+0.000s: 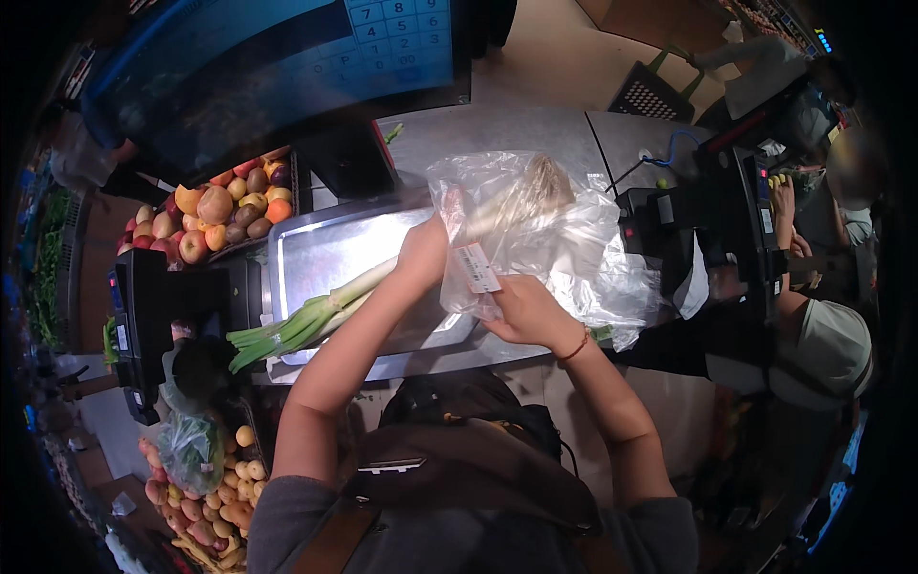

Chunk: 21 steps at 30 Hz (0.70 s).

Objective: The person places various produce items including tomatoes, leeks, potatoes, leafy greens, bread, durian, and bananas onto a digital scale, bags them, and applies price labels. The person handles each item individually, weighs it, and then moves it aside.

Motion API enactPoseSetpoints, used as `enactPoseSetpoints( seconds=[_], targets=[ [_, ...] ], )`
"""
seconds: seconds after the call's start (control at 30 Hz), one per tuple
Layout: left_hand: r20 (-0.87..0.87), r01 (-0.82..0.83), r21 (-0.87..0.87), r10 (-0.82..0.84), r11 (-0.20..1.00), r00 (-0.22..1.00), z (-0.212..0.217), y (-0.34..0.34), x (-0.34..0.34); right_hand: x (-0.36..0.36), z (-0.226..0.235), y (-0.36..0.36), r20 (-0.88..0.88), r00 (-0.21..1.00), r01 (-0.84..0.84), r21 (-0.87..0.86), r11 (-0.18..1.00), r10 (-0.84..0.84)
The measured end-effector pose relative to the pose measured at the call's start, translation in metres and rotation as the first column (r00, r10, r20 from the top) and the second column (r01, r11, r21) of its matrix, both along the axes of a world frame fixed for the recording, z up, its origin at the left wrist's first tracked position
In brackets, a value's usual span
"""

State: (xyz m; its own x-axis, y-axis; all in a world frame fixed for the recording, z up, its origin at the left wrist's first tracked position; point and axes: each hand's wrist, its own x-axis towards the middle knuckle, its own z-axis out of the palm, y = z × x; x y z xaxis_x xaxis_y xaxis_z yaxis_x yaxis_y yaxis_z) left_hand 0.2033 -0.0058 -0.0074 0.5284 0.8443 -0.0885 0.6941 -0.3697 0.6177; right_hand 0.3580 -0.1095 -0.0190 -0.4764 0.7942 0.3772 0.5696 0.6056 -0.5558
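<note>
A bundle of long green onions point(287, 330) lies slanting over a metal scale tray point(296, 249), green tops toward me at the left. Its white, rooted end sits inside a clear plastic bag point(598, 234). My left hand point(424, 251) is closed around the stalks near the bag's mouth; its fingertips are partly hidden. A white printed label point(478, 268) is on the bag's near side. At the label's lower edge, my right hand point(531, 311) is closed on the bag's plastic, its wrist wearing a thin reddish band.
A large screen point(382, 48) rises beyond the tray. Fruit point(215, 206) fills a basket at the left, with more produce point(220, 497) below it. Black machines point(660, 225) stand at the right, near another person's hands point(782, 201). A dark basket point(655, 96) is farther back.
</note>
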Motion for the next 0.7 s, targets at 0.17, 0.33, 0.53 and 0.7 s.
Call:
enactPoseSetpoints(
  seconds=[0.17,0.33,0.53,0.7],
  targets=[
    [0.116,-0.057,-0.069,0.065,0.996,0.991,0.013,0.02,0.005,-0.088,-0.009,-0.061,0.052,0.947,-0.302,-0.197,0.933,0.317],
    [0.158,-0.003,0.314,-0.05,0.949,0.986,-0.02,0.036,-0.01,-0.065,0.075,-0.103,0.044,0.932,-0.363,0.076,0.929,0.361],
    [0.08,-0.069,0.159,0.057,0.985,0.995,-0.014,0.049,-0.008,-0.006,0.157,-0.103,-0.531,0.824,-0.296,-0.108,0.949,0.197],
    [0.07,-0.018,0.061,0.013,0.998,0.997,-0.042,0.05,0.002,-0.017,0.159,-0.055,-0.564,0.824,0.077,0.197,0.977,0.049]
  ],
)
